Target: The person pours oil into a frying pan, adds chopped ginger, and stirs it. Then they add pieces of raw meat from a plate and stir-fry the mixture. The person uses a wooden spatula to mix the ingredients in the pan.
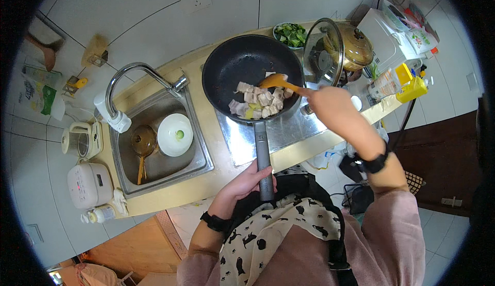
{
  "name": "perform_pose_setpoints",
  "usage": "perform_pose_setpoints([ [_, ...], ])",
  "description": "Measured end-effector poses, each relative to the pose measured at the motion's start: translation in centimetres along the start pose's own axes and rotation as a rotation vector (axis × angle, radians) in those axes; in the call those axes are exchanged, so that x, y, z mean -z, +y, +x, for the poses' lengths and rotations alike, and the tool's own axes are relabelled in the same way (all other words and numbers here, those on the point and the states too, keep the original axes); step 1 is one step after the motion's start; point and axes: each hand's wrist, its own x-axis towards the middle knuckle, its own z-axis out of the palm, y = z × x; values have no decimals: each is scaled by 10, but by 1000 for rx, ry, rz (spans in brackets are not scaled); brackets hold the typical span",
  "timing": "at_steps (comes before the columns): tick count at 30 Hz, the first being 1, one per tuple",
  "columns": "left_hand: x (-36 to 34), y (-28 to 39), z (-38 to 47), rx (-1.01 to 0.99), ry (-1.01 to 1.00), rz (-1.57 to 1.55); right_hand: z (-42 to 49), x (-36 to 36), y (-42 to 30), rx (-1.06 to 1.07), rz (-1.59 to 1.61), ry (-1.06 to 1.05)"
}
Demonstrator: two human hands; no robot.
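Note:
My left hand [255, 179] grips the grey handle [263, 150] of a dark nonstick frying pan [239, 59] over a steel cooktop [236, 135]. In my right hand [328, 102] is a wooden spatula [276, 81], its blade among the meat. Several pale chunks of meat [265, 99] lie in the lower part of the pan, with yellowish slices [253, 110] that look like ginger between them. The rest of the pan's dark surface is mostly bare. Part of the meat is hidden under the spatula blade.
Behind the pan stands a bowl of chopped greens [291, 35]. A glass lid [324, 54] stands upright beside an amber glass pot [350, 48]. Leftward, a sink [127, 170] under a chrome faucet [131, 67] holds a white bowl [175, 135] and an amber-coloured ladle or pan [143, 141]. Bottles [412, 89] line the right side.

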Motion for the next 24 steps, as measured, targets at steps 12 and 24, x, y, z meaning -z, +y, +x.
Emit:
perform_pose_setpoints([
  [12,2,0,0,-4,-17,2,11,7,-23,-21,40,-61],
  [24,3,0,0,-21,-43,-4,25,-27,-26,-37,103,-32],
])
